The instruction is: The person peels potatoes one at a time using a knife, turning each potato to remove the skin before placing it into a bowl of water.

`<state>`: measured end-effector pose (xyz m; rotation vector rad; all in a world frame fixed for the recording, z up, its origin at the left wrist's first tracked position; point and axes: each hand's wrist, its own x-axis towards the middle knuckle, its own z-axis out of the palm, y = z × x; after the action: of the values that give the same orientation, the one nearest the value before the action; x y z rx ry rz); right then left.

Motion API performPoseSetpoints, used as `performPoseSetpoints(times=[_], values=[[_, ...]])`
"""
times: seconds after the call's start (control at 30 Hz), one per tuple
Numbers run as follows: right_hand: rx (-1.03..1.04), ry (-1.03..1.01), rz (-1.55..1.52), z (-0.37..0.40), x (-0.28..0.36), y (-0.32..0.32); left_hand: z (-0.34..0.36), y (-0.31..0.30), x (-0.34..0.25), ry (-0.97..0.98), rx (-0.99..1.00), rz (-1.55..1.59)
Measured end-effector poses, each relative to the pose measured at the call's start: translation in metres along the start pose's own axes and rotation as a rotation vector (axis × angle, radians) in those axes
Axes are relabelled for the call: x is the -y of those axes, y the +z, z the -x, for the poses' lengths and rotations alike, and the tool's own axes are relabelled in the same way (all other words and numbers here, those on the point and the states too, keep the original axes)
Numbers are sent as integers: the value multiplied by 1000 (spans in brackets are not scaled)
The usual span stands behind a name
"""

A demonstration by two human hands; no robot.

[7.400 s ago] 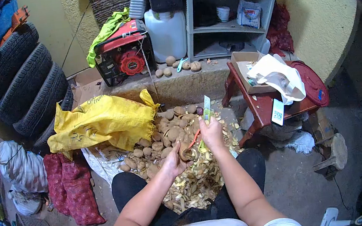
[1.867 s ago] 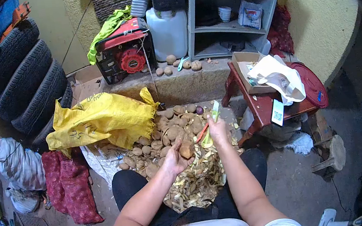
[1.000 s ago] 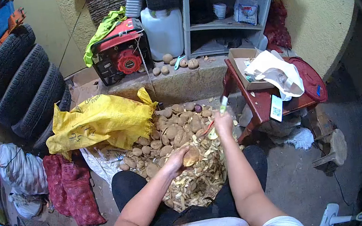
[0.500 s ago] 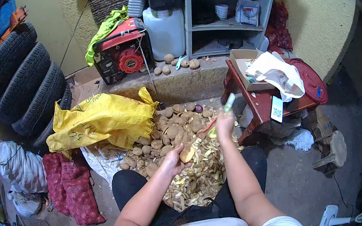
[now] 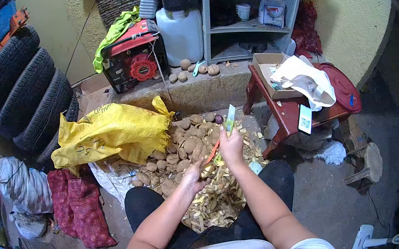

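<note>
My left hand (image 5: pixel 193 176) is closed around a partly peeled potato (image 5: pixel 208 170), its pale flesh showing between the fingers. In my right hand (image 5: pixel 232 147) is a peeler with a white and green handle (image 5: pixel 230 116) pointing up and away from me. Its orange end (image 5: pixel 213 151) reaches down to the potato. A heap of brown unpeeled potatoes (image 5: pixel 193 144) lies just beyond both hands. Beneath them, between my knees, spreads a pile of pale peelings (image 5: pixel 214 203). A dark purple onion (image 5: pixel 219 119) sits at the far side of the heap.
A yellow sack (image 5: pixel 116 134) lies left of the potatoes, with red mesh sacks (image 5: pixel 82 206) nearer me. To the right stands a red table (image 5: pixel 272 110) carrying a carton and a phone (image 5: pixel 305 119). A generator (image 5: pixel 134 58) and several loose potatoes rest on the ledge behind.
My right hand has come left and nearer me, bringing the peeler against the potato. My left hand stays in about the same place, and a pale bluish thing now shows beside my right forearm.
</note>
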<state>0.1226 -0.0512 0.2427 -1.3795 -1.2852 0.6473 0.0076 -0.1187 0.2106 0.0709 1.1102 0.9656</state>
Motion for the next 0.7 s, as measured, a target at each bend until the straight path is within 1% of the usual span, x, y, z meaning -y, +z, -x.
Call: performPoseSetpoints(times=[0.03,0.07,0.1,0.13,0.17,0.2,0.23,0.27,0.3,0.33,0.37,0.4,0.47,0.5,0.57,0.6,0.63,0.7], values=[[-16,43,-20,-6,-11,1,4,1,-2,-6,35,-42],[-17,43,-20,-16,-23,-1,5,1,-4,-13,70,-84],[-100,82,67,-29,-36,-6,4,-2,-4,-14,71,-85],[-182,122,154,-39,-41,-13,2,-8,-5,-46,151,-109],[-184,124,154,-45,-45,-19,-2,-14,-6,-78,231,-134],[-187,185,120,-49,-45,-25,-2,-18,-8,-110,313,-75],[-188,245,86,-53,-46,-30,-2,-18,-9,-109,313,-78],[-131,286,21,-57,-61,-26,-1,-18,-10,-107,295,7],[-129,284,23,-53,-55,-26,2,-16,-11,-106,276,94],[-76,281,46,-49,-49,-24,4,-21,-16,-154,429,172],[-24,279,68,-44,-42,-23,7,-19,-16,-155,429,173],[22,305,71,-41,-31,-25,10,-17,-15,-104,425,135],[8,274,31,-41,-30,-23,17,-15,-15,23,438,14],[-4,242,-7,-41,-28,-22,19,-15,-15,25,438,13],[-6,232,4,-40,-22,-23,23,-11,-13,242,572,-341],[-10,223,17,-39,-18,-24,29,-5,-14,277,528,-397],[-10,224,17,-37,-16,-22,25,-5,-12,277,527,-396],[54,185,77,-31,-10,-15,17,-8,-6,534,388,-731]])
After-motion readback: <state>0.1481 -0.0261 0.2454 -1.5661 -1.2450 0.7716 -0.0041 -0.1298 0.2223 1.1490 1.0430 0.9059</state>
